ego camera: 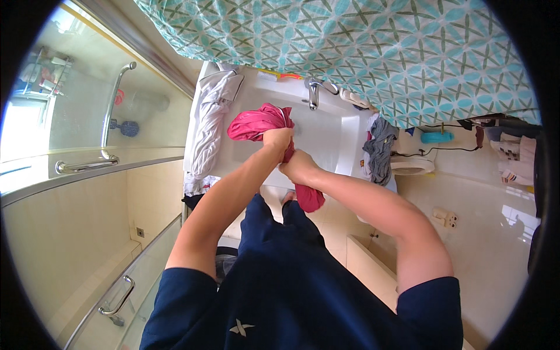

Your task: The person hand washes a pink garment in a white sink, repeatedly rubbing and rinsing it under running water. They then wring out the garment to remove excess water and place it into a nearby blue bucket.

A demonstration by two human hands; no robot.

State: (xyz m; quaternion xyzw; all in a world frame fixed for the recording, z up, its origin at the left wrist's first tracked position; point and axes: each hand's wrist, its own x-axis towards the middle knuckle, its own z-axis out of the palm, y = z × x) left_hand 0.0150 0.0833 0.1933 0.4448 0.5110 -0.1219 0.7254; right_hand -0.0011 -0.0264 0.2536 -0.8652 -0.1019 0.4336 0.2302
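Note:
Both my hands grip a bunched, twisted red garment (258,122) over the front part of a white sink (317,138). My left hand (278,139) clasps it farther from my body, and a puffed-out part with white piping spreads beyond the fist. Closer to me and slightly to the right, my right hand (298,166) is closed on the same cloth. The garment's other end hangs below that fist, past the sink's front edge. Little of the fabric shows between the two fists. A chrome faucet (313,94) stands at the back of the basin.
Twisted white clothing (212,122) lies along the sink's left ledge. Grey clothing (380,151) is heaped on the right ledge. At the back rim rests a scrub brush (280,75), near a patterned curtain (350,43). A glass shower enclosure with a metal handle (87,165) stands left.

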